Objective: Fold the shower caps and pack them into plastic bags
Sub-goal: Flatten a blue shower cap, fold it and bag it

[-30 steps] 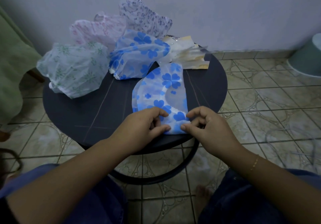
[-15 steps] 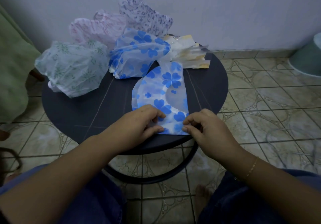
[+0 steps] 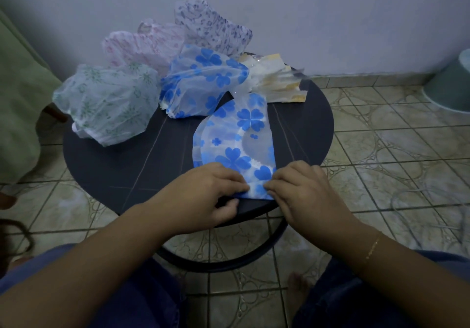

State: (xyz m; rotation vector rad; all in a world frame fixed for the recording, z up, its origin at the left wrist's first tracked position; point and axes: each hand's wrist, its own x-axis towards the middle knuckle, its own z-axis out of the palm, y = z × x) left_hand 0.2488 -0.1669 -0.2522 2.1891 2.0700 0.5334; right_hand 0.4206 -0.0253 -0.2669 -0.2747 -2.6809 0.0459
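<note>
Both my left hand and right hand pinch the blue-flowered shower cap at the table's near edge; I'd fold evenly, pressing out air first.

Dim, bluish light. Plain pale wall at back, meeting the floor along a tiled skirting strip. Floor of beige square tiles with a ring pattern and dark grout lines. Round dark counter near the wall, with a dark hoop below it. Green fabric at left edge. Pale teal basin at right edge against the wall.
</note>
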